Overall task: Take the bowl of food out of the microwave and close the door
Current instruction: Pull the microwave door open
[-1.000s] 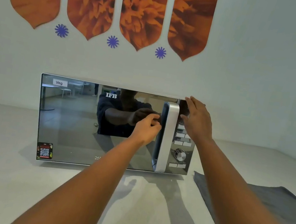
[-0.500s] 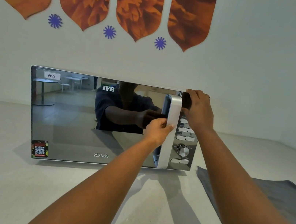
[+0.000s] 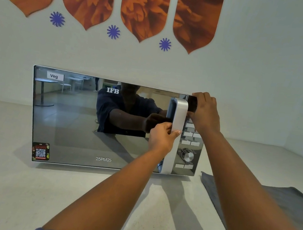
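Left hand (image 3: 162, 138) now gripping door handle (image 3: 178, 119).

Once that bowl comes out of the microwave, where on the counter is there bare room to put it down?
Bare counter runs in front of the microwave to its left. The grey cloth on the right lies flat with nothing on it. It is crowded only at the door handle, gripped by the left hand, with the right hand bracing the top corner.

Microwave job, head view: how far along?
Barely started. Done: nothing visible; the mirrored microwave door sits shut, no bowl in sight. In hand: left hand wraps the silver vertical door handle; right hand braces the microwave's top right corner. Left: open the door, lift the bowl out, perhaps onto the grey cloth, shut the door.
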